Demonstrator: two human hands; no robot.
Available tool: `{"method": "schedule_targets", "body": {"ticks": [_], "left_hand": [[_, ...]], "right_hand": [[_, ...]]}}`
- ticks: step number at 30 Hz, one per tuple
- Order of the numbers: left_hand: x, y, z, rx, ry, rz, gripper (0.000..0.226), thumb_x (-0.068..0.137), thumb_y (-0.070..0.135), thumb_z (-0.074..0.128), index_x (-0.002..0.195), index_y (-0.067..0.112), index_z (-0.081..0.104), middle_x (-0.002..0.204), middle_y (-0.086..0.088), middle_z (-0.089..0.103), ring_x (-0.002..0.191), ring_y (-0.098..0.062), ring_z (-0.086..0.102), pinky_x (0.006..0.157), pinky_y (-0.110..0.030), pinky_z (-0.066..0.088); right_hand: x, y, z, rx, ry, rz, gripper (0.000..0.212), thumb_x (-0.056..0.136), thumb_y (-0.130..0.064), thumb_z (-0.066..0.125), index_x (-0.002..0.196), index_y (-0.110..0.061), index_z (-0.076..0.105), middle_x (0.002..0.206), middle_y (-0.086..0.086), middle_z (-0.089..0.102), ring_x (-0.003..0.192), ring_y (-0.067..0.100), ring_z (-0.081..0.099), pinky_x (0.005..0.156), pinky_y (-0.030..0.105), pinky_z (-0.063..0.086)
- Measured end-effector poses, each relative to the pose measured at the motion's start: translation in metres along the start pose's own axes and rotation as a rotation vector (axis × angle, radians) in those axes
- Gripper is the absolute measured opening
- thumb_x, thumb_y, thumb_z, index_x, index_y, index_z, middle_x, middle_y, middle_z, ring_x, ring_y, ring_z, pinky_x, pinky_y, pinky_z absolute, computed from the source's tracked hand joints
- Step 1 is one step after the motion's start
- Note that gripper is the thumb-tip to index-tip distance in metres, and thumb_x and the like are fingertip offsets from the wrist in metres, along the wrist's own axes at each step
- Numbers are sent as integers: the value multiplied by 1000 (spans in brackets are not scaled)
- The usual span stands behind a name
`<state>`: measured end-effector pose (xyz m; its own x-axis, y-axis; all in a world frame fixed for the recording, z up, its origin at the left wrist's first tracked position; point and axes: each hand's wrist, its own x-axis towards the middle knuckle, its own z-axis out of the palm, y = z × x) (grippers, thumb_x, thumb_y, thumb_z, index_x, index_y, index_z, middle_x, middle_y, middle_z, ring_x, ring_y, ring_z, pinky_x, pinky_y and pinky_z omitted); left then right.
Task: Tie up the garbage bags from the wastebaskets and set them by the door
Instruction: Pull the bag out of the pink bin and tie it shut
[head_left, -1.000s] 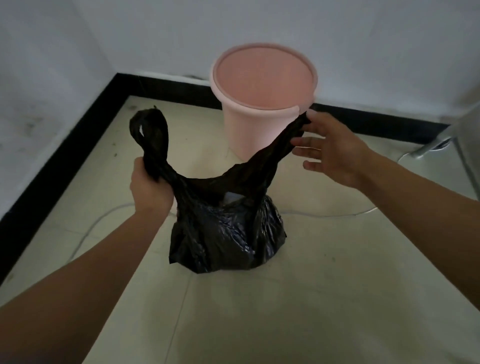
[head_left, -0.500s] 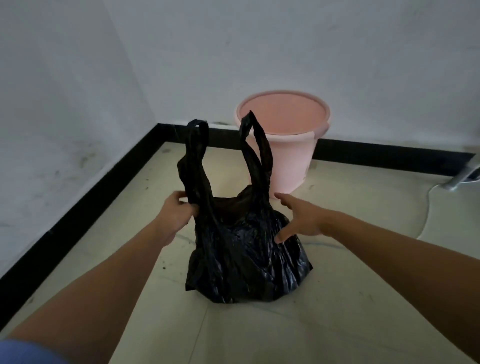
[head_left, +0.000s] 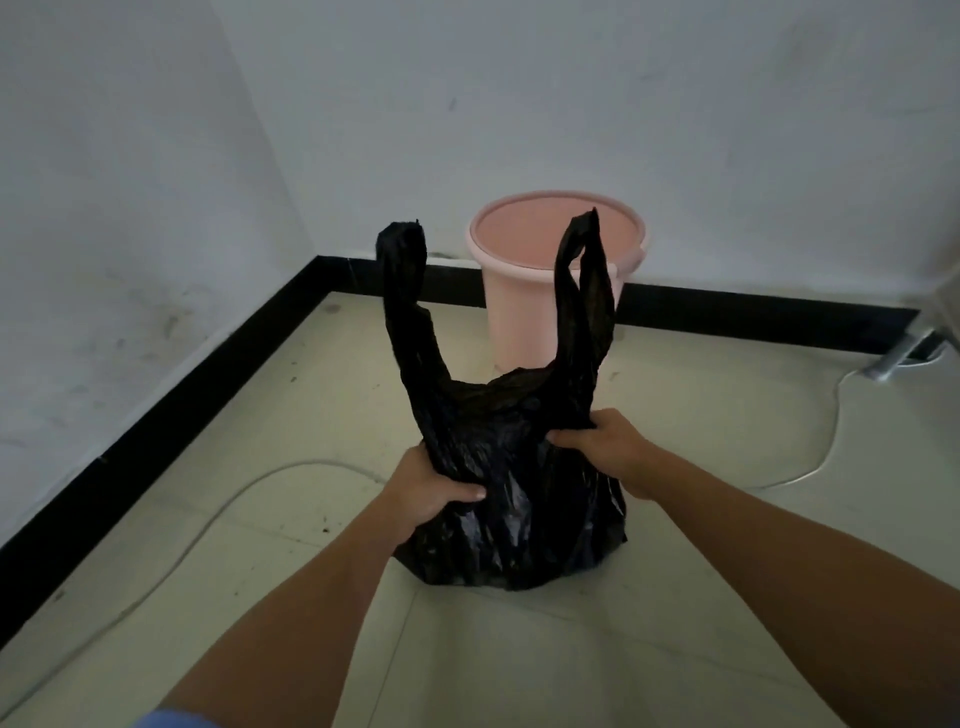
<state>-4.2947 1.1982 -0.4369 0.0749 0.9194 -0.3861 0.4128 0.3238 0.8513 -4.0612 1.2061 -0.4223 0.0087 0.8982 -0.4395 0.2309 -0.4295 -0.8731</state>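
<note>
A black garbage bag (head_left: 514, 499) sits on the pale tiled floor in the middle of the view, its two handle loops standing upright and apart. My left hand (head_left: 431, 486) grips the bag's left side at the base of the left loop. My right hand (head_left: 605, 444) grips the right side at the base of the right loop. Behind the bag, against the back wall, stands a pink wastebasket (head_left: 550, 291) with no liner in it.
White walls meet in a corner at the back left, edged with a black baseboard (head_left: 171, 415). A thin white cable (head_left: 218, 514) curls over the floor at left, and another runs at right toward a metal leg (head_left: 893, 358).
Both hands slid down and closed on the bag's sides below the loops. The right hand, open half a second ago, now grips. The loops have spread apart.
</note>
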Motion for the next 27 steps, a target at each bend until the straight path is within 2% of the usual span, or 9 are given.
{"method": "schedule_targets", "body": {"ticks": [4,8,11,13,15,19,21,23,27], "left_hand": [[-3,1,5,-260,147,-43,34,66,14,86,96,7,72,93,-6,73,84,-23,70,85,-38,56],[-2,21,0,-229,305,69,28,69,4,81,93,12,67,93,1,66,87,-24,66,76,-32,54],[-5,36,-3,-296,257,90,16,75,-5,71,83,9,68,83,-4,68,77,-24,66,66,-28,56],[-7,40,-2,-367,222,48,10,75,-6,68,80,3,70,80,-11,70,74,-27,67,69,-33,56],[-7,38,-2,-422,173,11,17,74,-4,69,90,2,69,88,-16,71,79,-30,68,71,-35,57],[-6,27,-2,-518,-29,-57,73,59,8,86,124,17,53,115,-12,66,101,-30,67,81,-40,56],[-8,28,-2,-506,-97,-53,74,62,9,87,125,23,53,118,-5,66,104,-26,66,89,-42,54],[-10,31,-2,-490,-106,-48,54,68,10,84,117,18,62,113,-7,70,103,-27,67,95,-43,51],[-10,36,0,-464,119,-7,22,75,14,79,94,5,73,97,-14,74,91,-30,70,86,-39,56]], "right_hand": [[-8,1,-25,165,120,41,40,89,-30,69,119,-4,64,94,1,67,82,16,66,60,18,49],[-11,4,-32,110,171,21,32,91,-26,67,113,-4,67,87,0,68,77,14,65,59,17,49],[-10,2,-26,151,209,-32,26,90,-19,67,112,-6,68,94,4,70,80,16,67,64,20,50],[-10,-3,-23,208,215,-56,24,87,-9,65,112,-7,66,96,5,70,84,19,67,66,23,52],[-7,-6,-22,252,225,-67,30,84,-1,60,114,-4,64,99,9,70,88,23,68,67,26,53],[-7,-9,-17,300,248,-28,35,85,4,48,118,-2,59,98,13,66,85,26,65,63,29,52],[-7,-10,-14,357,227,8,35,86,-1,46,119,-3,56,99,13,65,87,27,64,68,31,52],[-7,-11,-13,405,169,37,31,86,-10,52,116,-5,59,102,14,67,89,28,65,73,33,52],[-5,-11,-18,326,59,16,51,78,-39,76,115,-6,65,110,10,71,97,25,69,87,34,55]]}}
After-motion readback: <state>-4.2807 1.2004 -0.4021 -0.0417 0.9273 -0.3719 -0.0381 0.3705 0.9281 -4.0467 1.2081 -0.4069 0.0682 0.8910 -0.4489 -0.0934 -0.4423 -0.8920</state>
